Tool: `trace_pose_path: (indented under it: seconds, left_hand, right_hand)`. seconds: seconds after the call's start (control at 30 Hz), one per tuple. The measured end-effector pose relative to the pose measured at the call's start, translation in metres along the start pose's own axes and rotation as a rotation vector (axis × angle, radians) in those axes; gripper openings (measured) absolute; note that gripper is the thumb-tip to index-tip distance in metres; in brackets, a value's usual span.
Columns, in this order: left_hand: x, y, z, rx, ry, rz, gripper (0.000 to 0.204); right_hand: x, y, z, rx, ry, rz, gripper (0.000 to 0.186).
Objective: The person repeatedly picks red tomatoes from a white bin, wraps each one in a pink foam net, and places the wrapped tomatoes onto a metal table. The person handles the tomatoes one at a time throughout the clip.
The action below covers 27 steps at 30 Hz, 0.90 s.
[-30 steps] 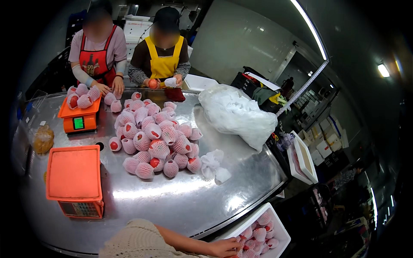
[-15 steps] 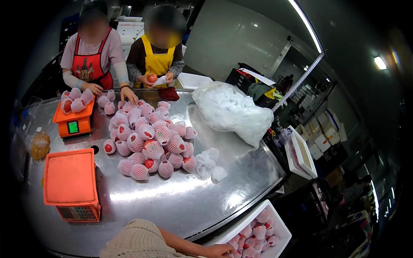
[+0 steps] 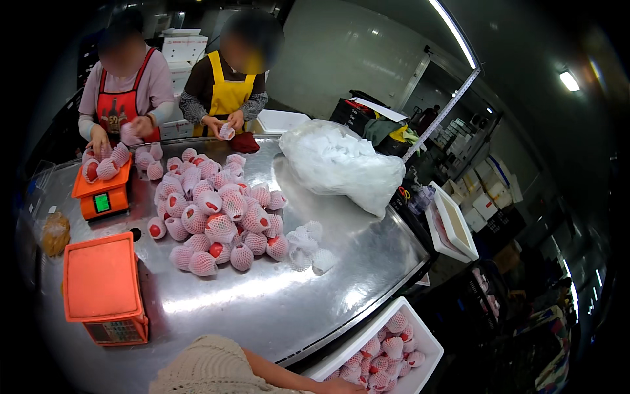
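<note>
My left arm, in a beige knit sleeve, reaches rightward along the lower edge. My left hand [image 3: 342,387] is over the near side of a white foam box [image 3: 423,331]. The lower edge of the view cuts the hand off, so its fingers and anything in them are hidden. Beside it in the box lie several red round fruits in pink foam nets [image 3: 392,348]. My right hand is out of view. On the metal table [image 3: 262,322] a large heap of the same netted fruits [image 3: 220,226] lies beyond my arm, with loose white foam nets [image 3: 307,246] at its right.
An orange scale [image 3: 102,279] stands at the left; another, with netted fruits on it, is a lit orange scale [image 3: 105,190]. A large clear bag of white nets [image 3: 341,164] lies at the back right. Across the table, a red-aproned person [image 3: 121,98] and a yellow-aproned person [image 3: 230,92] handle fruits.
My view has shifted slightly. My left hand sits lower, partly past the edge. The red-aproned person's hands moved from the heap to the scale, lifting a netted fruit; the other person's fruit is now netted.
</note>
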<state>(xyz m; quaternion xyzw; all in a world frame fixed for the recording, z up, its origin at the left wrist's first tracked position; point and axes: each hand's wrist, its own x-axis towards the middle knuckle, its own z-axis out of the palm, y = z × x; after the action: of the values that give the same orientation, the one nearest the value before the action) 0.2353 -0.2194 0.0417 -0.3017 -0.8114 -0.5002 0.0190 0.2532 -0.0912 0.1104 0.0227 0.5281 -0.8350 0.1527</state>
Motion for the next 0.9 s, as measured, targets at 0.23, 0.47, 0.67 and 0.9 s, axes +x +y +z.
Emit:
trace_pose_path:
  seconds: [0.23,0.47,0.67,0.9]
  left_hand:
    - [0.000,0.018,-0.027,-0.068,-0.007,-0.027,0.032]
    - [-0.010,0.031,-0.056,-0.088,0.070,-0.142,0.027]
    - [-0.004,0.033,-0.055,-0.041,0.279,0.071,0.023]
    - [0.019,0.050,-0.048,-0.003,0.279,0.208,0.024]
  right_hand:
    - [-0.007,-0.004,-0.005,-0.003,0.032,-0.026,0.049]
    - [-0.017,-0.005,0.001,-0.032,0.080,-0.071,0.049]
    - [-0.014,0.000,-0.029,0.139,-0.013,-0.004,0.067]
    - [-0.013,-0.012,-0.030,0.202,0.125,-0.099,0.085]
